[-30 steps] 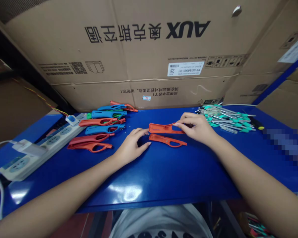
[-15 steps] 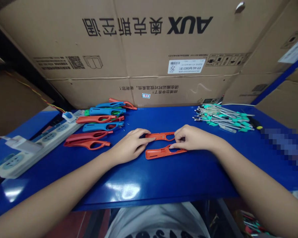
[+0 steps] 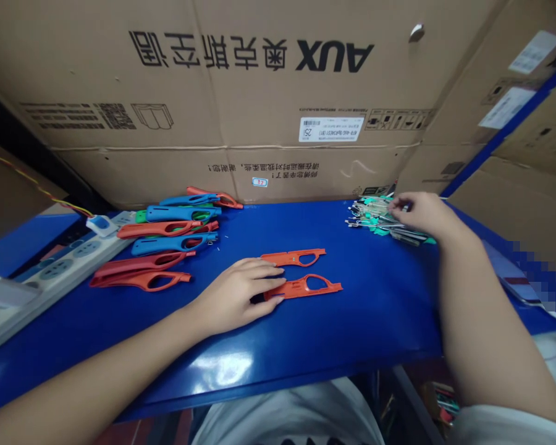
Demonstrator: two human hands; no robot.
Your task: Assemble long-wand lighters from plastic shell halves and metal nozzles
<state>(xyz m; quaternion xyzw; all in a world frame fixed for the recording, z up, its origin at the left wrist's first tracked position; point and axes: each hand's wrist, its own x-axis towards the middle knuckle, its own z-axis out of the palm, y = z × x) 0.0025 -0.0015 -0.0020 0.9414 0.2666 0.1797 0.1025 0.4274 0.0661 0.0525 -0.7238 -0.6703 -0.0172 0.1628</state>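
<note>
A pale grey shirt [image 3: 287, 411], loosely creased, shows below the bench's [image 3: 375, 327] near edge; dark markings [image 3: 288, 442] along its lowest visible part are cut off, unreadable. The right sleeve [image 3: 505, 423] is short and similarly pale. Forearms [image 3: 120, 371] and fingers [image 3: 267, 285] are bare.

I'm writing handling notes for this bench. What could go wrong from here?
The left hand covers the left end of the nearer orange handle shell, so a slip might push it into the farther orange handle shell lying close beyond.

The right hand is at a pile of metal rods with green parts; they overlap, so lifting one could drag others along.
</note>
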